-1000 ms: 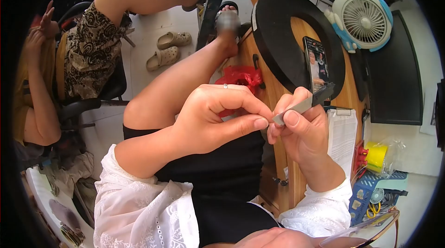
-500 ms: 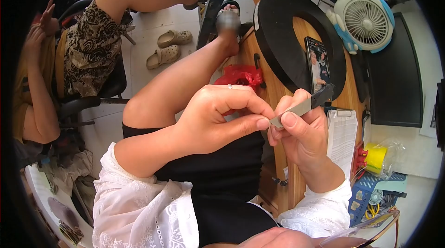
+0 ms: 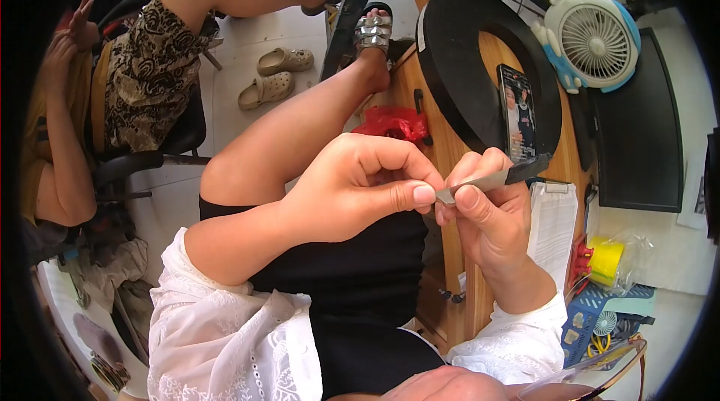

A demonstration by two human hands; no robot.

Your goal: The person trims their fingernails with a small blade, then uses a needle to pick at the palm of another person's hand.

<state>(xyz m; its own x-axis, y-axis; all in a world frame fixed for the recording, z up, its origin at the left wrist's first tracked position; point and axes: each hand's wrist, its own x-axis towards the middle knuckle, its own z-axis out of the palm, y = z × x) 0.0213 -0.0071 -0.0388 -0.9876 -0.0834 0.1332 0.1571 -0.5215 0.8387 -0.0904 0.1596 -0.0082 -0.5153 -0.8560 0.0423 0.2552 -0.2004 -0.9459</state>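
Between thumb and forefinger, my left hand (image 3: 356,187) pinches one end of a thin, flat grey strip (image 3: 487,181). The strip's far end is black and juts out past my right hand (image 3: 491,210). My right thumb presses on the strip's near part, with the fingers curled behind it. My fingertips almost meet, hiding the strip's near tip. What the strip is made of, I cannot make out. Both hands are held above my lap, beside the desk edge.
On the wooden desk (image 3: 478,292) are a large black ring (image 3: 455,63), a phone (image 3: 519,112), a clipboard with paper (image 3: 553,221), a fan (image 3: 592,37), a monitor (image 3: 641,123) and a yellow roll (image 3: 604,260). A red plastic bag (image 3: 394,123) lies beyond my hands. Another person sits at left.
The strip has tilted flatter, its black end now lower and pointing more to the right. My hands keep the same grip and have barely moved.
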